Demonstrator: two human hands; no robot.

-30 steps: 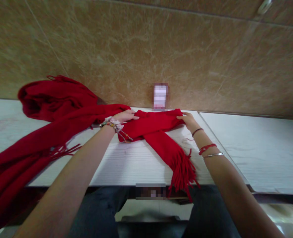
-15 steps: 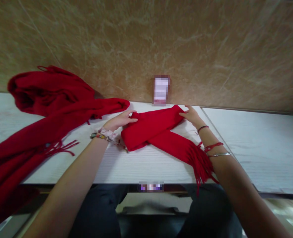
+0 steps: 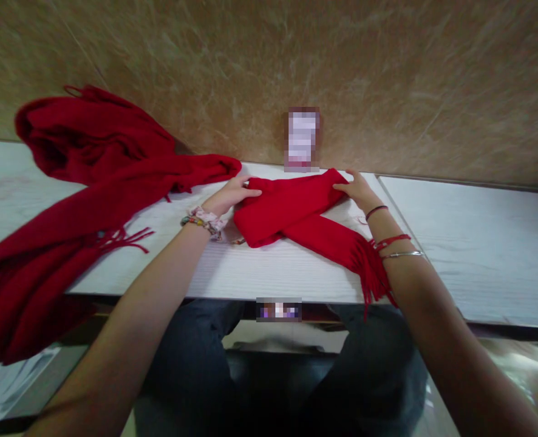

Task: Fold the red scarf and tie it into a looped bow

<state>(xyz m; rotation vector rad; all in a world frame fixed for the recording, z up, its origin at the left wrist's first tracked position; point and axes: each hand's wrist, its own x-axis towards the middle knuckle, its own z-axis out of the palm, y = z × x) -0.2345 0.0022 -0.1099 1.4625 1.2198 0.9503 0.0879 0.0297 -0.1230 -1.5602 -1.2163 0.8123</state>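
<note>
A red fringed scarf (image 3: pixel 291 203) lies folded on the white tabletop, one band crossing over another, with its fringe at the lower right. My left hand (image 3: pixel 235 191) pinches the scarf's upper left edge, the thumb on top and the other fingers partly hidden. At the upper right corner my right hand (image 3: pixel 356 187) grips the folded cloth between thumb and fingers. Left of my left hand, a second red fringed cloth (image 3: pixel 109 176) is heaped and bunched, its far end resting against the wall.
Behind the tabletop (image 3: pixel 478 243) stands a brown marbled wall (image 3: pixel 232 79). A blurred-out phone-like object (image 3: pixel 302 138) leans against it. One more blurred-out item (image 3: pixel 279 310) is at the table's front edge, above my legs. A seam divides the tabletop on the right.
The whole scene sits higher in the picture, as my head has tilted down. Both hands keep their places on the scarf, and its folds look the same.
</note>
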